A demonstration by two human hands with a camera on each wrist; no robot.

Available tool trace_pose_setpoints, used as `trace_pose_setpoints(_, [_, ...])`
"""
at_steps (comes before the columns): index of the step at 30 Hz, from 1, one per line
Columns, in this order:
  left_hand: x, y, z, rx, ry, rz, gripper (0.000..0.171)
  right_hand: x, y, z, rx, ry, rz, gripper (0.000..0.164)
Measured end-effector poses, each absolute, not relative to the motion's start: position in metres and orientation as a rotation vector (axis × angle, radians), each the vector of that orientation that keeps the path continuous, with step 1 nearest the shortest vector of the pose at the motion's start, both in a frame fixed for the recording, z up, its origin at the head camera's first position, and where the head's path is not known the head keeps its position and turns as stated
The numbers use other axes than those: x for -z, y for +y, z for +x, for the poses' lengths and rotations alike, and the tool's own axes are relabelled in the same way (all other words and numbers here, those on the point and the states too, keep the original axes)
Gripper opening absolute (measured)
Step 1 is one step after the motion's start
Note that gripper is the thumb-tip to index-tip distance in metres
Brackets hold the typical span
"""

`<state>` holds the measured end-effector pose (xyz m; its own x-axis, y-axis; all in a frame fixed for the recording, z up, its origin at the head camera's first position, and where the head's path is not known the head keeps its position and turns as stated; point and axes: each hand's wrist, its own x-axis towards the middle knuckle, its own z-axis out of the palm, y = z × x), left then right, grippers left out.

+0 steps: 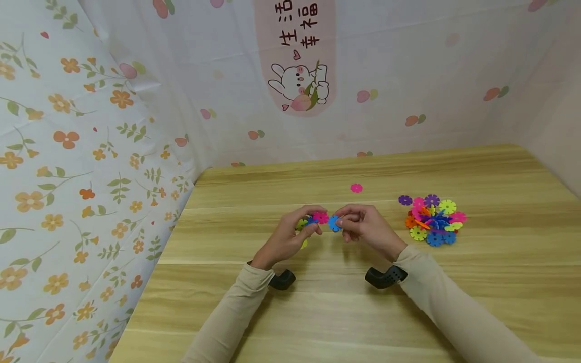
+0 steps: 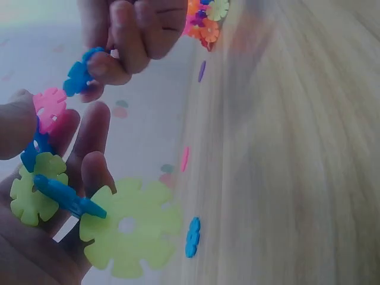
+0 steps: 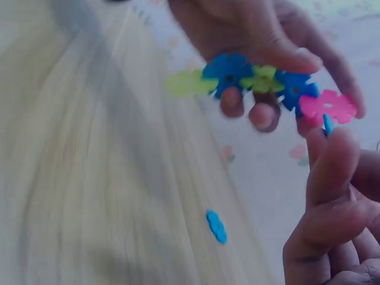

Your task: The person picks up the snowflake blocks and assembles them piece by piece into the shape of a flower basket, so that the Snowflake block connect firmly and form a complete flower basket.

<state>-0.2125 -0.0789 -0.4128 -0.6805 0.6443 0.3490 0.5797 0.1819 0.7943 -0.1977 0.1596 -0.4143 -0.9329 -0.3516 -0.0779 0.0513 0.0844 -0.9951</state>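
A chain of flower-shaped interlocking discs, yellow and blue by turns with a pink disc (image 3: 329,106) at one end, lies in my left hand (image 1: 292,233). The left thumb and fingers grip it near the pink end. A large yellow disc (image 2: 130,228) forms the other end, below the palm. My right hand (image 1: 365,227) pinches a light blue disc (image 1: 335,223) between thumb and fingers. Its edge is at the rim of the pink disc, at an angle to it; whether the slots are engaged I cannot tell.
A heap of mixed-colour discs (image 1: 436,222) stands on the wooden table (image 1: 317,312) at the right, with a purple disc (image 1: 405,200) by it. One loose pink disc (image 1: 356,188) lies behind the hands. Another blue disc (image 3: 217,226) lies flat on the table.
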Motion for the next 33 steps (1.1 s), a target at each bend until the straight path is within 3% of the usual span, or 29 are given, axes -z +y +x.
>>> trace_pose_setpoints(4, [0.416, -0.079, -0.211, -1.515, 2.354, 1.236, 0.035, 0.416, 0.160, -0.195, 1.969, 1.950, -0.231, 0.031])
trace_pose_setpoints(13, [0.420, -0.078, -0.206, -1.503, 2.333, 1.226, 0.032, 0.427, 0.158, -0.191, 2.057, 1.771, -0.271, 0.010])
trace_pose_setpoints(22, [0.418, -0.077, -0.203, -1.429, 2.436, 1.229, 0.034, 0.430, 0.144, -0.184, 2.214, 1.614, -0.178, 0.018])
trace_pose_setpoints(25, [0.415, -0.080, -0.206, -1.395, 2.495, 1.231, 0.034, 0.427, 0.145, -0.192, 2.127, 1.683, -0.207, 0.014])
trace_pose_setpoints(30, [0.409, -0.089, -0.213, -1.437, 2.594, 1.146, 0.033, 0.419, 0.148, -0.219, 1.855, 1.929, -0.319, 0.029])
trace_pose_setpoints(33, [0.405, -0.096, -0.215, -1.506, 2.601, 1.066, 0.030, 0.417, 0.143, -0.237, 1.637, 2.166, -0.357, 0.028])
